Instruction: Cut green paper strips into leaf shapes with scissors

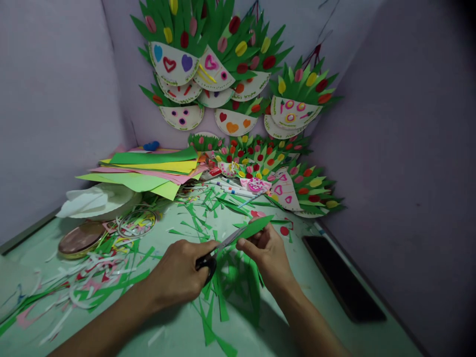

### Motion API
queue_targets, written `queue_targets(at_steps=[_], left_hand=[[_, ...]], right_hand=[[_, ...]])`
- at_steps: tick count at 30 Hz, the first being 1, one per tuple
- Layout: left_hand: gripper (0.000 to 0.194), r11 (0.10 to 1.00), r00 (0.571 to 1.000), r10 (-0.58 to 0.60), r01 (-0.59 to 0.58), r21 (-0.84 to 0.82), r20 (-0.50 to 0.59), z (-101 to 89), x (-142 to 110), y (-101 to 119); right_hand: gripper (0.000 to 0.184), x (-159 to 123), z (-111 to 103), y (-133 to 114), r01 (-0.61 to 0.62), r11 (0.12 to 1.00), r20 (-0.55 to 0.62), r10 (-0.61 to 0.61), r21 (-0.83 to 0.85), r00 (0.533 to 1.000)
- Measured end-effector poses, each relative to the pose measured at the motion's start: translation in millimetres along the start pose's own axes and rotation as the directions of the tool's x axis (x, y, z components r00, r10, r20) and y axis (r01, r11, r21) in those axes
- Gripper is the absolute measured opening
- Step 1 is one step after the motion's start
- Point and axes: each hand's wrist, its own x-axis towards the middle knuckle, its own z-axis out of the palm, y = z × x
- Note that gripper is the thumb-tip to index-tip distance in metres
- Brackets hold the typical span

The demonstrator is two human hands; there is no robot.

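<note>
My left hand (180, 275) is closed round the black handles of a pair of scissors (217, 250), whose blades point up and right. My right hand (266, 253) pinches a narrow green paper strip (256, 228) that meets the blade tips. Both hands hover just above a pale green table (178, 337), over a heap of green paper offcuts (232, 287).
A stack of coloured paper sheets (148, 171) lies at the back left, with white paper plates (100, 201) beside it. Finished paper-plate flower baskets (208, 74) hang on the wall and lie at the back right. A dark phone (342, 282) rests at the right. A round tin lid (80, 239) sits left.
</note>
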Motion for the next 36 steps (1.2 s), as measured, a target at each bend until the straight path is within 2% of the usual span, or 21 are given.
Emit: queue_targets(at_steps=[14,17,20,28,32,36], left_hand=[[0.026,1.0,0.997,-0.021,0.022,-0.008,0.069,-7.6,-0.2,8.6],[0.021,1.0,0.997,-0.026,0.027,-0.014,0.068,-6.6,0.6,7.3],[0.017,0.997,0.998,-0.018,0.022,-0.068,0.063,-2.4,1.3,4.1],[0.021,0.976,0.998,-0.01,0.022,-0.219,0.057,5.5,0.9,-2.2],[0.022,0.988,0.998,-0.013,0.022,-0.155,0.06,-0.1,0.7,4.9],[0.023,0.996,0.998,-0.03,0.034,-0.082,0.049,-2.2,0.4,8.2]], right_hand=[[0.032,-0.1,1.1,1.2,-0.002,1.0,0.038,0.003,-0.015,0.999],[0.032,-0.5,2.0,1.0,-0.003,1.0,0.051,0.003,-0.014,0.999],[0.031,-0.9,2.3,0.7,-0.006,1.0,0.036,0.007,-0.016,0.999],[0.037,1.3,-1.8,-3.6,-0.002,1.0,-0.01,0.002,-0.023,1.0],[0.038,2.9,-2.7,-6.4,0.013,0.998,-0.076,-0.009,0.061,0.997],[0.042,2.0,-1.5,-3.9,-0.01,0.996,-0.041,0.014,0.085,0.999]])
